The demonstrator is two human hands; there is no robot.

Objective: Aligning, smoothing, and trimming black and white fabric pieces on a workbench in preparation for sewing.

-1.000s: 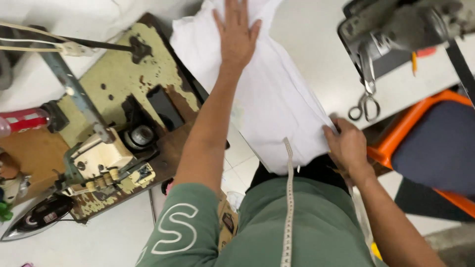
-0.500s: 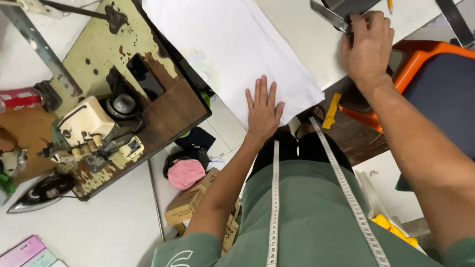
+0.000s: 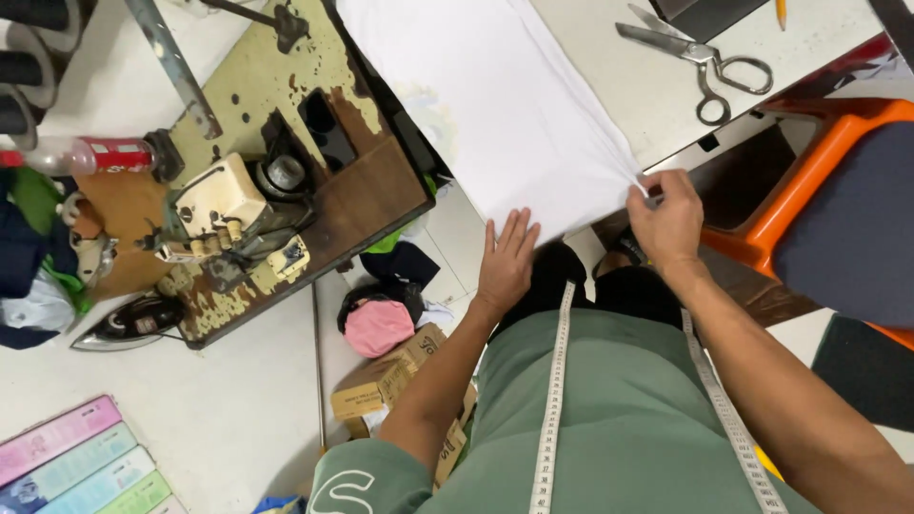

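**Both hands at the near edge of the white cloth**

The white cloth (image 3: 495,105) is lying across the table (image 3: 666,95), its near end hanging over the table's near edge. The left hand (image 3: 506,262) is resting flat, fingers spread, on the cloth's near left corner. The right hand (image 3: 669,214) is pinching the near right corner between fingertips. Scissors (image 3: 700,62) are lying near the table's right edge, well apart from both hands.

Item count being recorded at the cutting table

Being counted: two hands, left hand (image 3: 505,265) and right hand (image 3: 669,217); one white cloth (image 3: 495,105); one pair of scissors (image 3: 695,59); one measuring tape (image 3: 552,400); one iron (image 3: 129,322); one orange chair (image 3: 838,190).
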